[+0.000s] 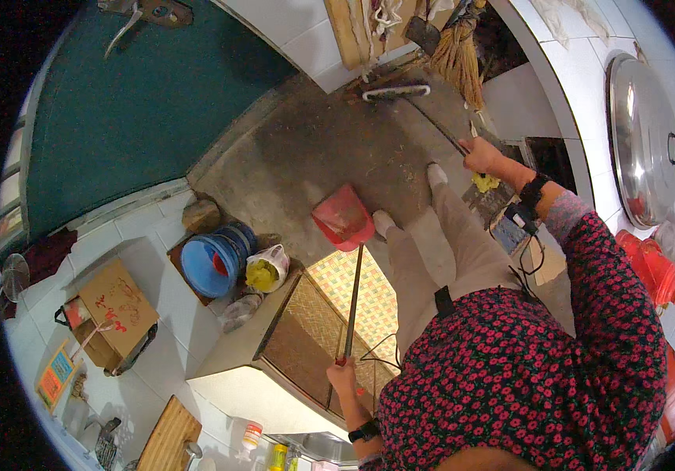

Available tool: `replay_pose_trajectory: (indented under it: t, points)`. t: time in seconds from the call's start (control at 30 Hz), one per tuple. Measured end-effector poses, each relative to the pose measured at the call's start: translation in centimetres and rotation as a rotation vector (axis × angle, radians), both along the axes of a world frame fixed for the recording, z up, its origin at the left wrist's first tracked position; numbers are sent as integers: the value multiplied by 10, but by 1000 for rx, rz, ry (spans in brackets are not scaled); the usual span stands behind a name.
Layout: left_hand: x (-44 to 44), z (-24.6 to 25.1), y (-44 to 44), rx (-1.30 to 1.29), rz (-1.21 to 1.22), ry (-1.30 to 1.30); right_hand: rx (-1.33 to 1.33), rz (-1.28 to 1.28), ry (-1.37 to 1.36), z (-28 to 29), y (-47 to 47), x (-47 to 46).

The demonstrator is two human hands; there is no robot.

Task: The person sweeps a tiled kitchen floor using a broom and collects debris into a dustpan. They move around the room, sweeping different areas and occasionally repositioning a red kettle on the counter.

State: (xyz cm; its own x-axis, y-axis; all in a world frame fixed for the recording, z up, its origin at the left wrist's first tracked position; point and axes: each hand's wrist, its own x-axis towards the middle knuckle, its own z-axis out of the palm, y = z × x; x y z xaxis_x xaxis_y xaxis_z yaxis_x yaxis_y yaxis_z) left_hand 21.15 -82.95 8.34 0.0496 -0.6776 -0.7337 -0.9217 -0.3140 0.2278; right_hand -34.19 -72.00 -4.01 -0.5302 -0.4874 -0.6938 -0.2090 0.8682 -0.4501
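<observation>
My left hand [344,375] is closed around the upper end of a long dark handle. At the handle's far end a red dustpan [344,219] rests on the floor beside my feet, with some dirt or wear showing on its inner face. Out to the upper right, my right hand [481,156] grips the dark pole of a wide-headed floor broom [396,92]. The broom's white-edged head lies on the concrete floor [314,135], well apart from the dustpan. Small bits of debris are scattered over the floor between them.
A blue bucket [210,265], a white bag with yellow contents [265,271] and a stone-like lump [200,216] stand left of the dustpan. A straw broom [460,56] hangs near the far doorway. The green door [155,100] borders the floor. A cabinet [296,347] stands near my left arm.
</observation>
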Motion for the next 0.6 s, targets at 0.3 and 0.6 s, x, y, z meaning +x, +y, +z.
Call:
replay_pose_trajectory:
  t: [0.3,0.6]
  points:
    - [-17,5,-5,-50,-61,-24,107,220,-71,-40,29,-13]
    - [7,-8,-26,-61,-89,-20,187,313,-143,24,74,97]
